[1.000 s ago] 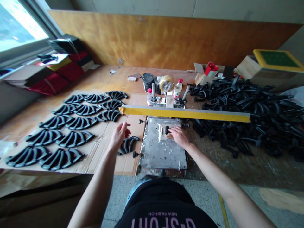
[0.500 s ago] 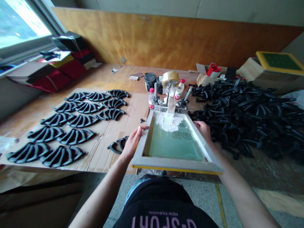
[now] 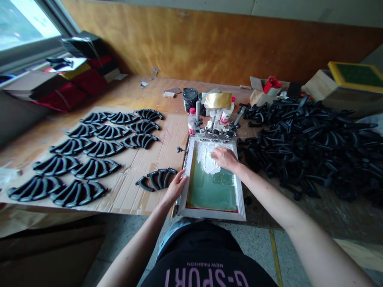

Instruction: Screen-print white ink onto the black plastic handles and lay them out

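White ink point(image 3: 206, 159) lies heaped at the far end of a green mesh screen point(image 3: 212, 187), which sits flat in its pale frame point(image 3: 184, 187) on the bench point(image 3: 131, 91), hinged at its far edge to a clamp among small bottles point(image 3: 191, 121). From the head camera, the left hand point(image 3: 177, 186) rests curled on the frame's left rail, fingers over the edge, apparently to keep the frame pressed down and steady. The right hand point(image 3: 225, 158) reaches onto the mesh at the ink, its fingers bent downward; whether it grips a tool there I cannot tell, as the hand hides what lies under it. Just left of the frame, a small group of black curved plastic pieces point(image 3: 157, 178) lies on a cardboard sheet point(image 3: 134, 199), with neat rows of the same pieces point(image 3: 89, 151) spread further left, apart from one another, probably for drying. To the right, a loose heap of black pieces point(image 3: 314, 139) is within reach.
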`<state>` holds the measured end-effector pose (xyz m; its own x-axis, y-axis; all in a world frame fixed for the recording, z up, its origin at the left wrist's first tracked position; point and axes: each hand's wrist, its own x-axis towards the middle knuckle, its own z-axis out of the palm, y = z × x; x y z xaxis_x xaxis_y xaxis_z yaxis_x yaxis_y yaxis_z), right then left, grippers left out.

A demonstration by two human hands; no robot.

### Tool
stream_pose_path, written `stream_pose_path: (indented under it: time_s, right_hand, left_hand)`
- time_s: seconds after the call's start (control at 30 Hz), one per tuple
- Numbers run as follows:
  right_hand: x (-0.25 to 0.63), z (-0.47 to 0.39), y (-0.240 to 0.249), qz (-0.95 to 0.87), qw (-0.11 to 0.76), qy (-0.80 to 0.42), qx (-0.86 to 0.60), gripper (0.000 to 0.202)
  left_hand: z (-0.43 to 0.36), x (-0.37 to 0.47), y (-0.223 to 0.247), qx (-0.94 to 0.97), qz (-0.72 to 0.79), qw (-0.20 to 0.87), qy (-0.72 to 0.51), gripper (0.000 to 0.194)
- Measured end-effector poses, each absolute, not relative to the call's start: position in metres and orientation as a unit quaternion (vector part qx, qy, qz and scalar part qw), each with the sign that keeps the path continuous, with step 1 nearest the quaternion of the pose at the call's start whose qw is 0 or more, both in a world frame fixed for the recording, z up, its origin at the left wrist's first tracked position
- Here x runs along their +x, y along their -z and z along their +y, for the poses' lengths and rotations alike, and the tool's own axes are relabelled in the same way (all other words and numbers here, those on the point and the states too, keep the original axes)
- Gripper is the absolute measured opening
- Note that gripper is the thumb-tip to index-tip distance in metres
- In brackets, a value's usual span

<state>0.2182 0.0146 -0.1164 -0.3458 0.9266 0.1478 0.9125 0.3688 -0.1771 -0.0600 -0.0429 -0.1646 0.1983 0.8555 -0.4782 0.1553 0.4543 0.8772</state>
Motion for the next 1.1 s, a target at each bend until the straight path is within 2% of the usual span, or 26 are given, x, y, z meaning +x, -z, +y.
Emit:
stream_pose_path:
  time_s: [0.17,0.27,0.43,0.53,0.63,0.73,0.83,0.97,1.1]
  right_hand:
    - [0.229,-0.015,0.098,-0.910,0.087,-0.094,-0.395,0.010]
    - [0.228,-0.010,0.094,-0.892,0.116,-0.104,-0.424,0.010]
    - [0.221,-0.022,0.114,-0.876,0.201,-0.054,-0.435,0.027]
    - [0.225,-0.027,0.115,-0.884,0.206,-0.080,-0.411,0.021]
    - [0.228,-0.004,0.102,-0.856,0.209,-0.086,-0.464,0.015]
    - [0.234,0.037,0.084,-0.805,0.217,-0.046,-0.550,0.041]
    - [0.259,0.064,0.069,-0.757,0.234,-0.006,-0.610,0.054]
    - [0.316,0.059,0.070,-0.647,0.313,0.014,-0.696,0.040]
    - [0.333,0.021,0.111,-0.591,0.274,-0.074,-0.755,0.026]
  left_hand:
    - [-0.044,-0.061,0.167,0.456,0.568,0.621,-0.289,0.070]
    - [-0.044,-0.061,0.168,0.467,0.557,0.615,-0.305,0.069]
    - [-0.043,-0.062,0.166,0.459,0.572,0.616,-0.288,0.070]
    - [-0.043,-0.061,0.159,0.454,0.574,0.616,-0.291,0.071]
    - [-0.043,-0.061,0.143,0.457,0.567,0.622,-0.286,0.073]
    - [-0.041,-0.064,0.114,0.467,0.558,0.627,-0.277,0.075]
    - [-0.037,-0.064,0.077,0.495,0.552,0.602,-0.297,0.061]
    - [-0.019,-0.053,0.037,0.517,0.508,0.569,-0.390,0.050]
    - [0.010,-0.031,0.018,0.516,0.423,0.556,-0.496,0.046]
